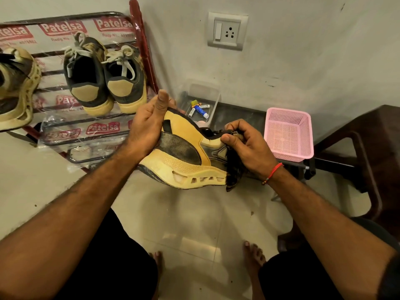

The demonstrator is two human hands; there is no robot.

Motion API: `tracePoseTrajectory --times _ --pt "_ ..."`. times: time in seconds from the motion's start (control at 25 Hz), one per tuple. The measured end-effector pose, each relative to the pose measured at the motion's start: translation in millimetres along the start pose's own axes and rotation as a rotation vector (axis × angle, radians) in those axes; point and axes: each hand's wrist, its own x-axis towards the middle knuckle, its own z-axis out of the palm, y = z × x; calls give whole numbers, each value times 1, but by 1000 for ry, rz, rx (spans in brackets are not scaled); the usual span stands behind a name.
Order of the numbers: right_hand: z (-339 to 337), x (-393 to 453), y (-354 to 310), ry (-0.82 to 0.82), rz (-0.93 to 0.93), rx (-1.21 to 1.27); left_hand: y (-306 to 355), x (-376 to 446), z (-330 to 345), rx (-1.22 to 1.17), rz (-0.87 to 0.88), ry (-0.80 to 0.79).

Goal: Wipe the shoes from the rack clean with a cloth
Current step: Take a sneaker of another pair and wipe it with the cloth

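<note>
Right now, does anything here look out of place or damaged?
The shoe rack still wears its printed plastic wrapping, torn and loose at the lower shelves. The lone shoe on its left edge hangs partly off.

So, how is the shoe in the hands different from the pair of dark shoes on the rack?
The held shoe lies on its side in the air, gripped by the left hand; the dark pair stands on the rack, heels toward the camera. The held shoe is mostly yellow, with a cut-out sole; the pair is mostly dark, with tan heel patches. Both have pale yellow soles.
</note>
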Motion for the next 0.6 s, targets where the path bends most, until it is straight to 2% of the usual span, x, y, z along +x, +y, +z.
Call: tracePoseTrajectory --times 0.12,0.2,0.28,0.4,0.52,0.6 --pt "4 0 2 70 -13 -95 -5 -2 -12 489 224 -176" --pt "4 2 2 145 -22 -168 -8 -10 -8 724 201 -311" --pt "4 3 3 198 -34 -229 -12 -17 5 831 128 -379" --pt "4 3 8 214 5 -246 -15 -22 26 906 75 -301" --pt "2 4 9 237 -5 -290 -15 -26 34 914 224 -225" --pt "1 5 4 315 -94 -319 -16 -26 34 910 326 -180"
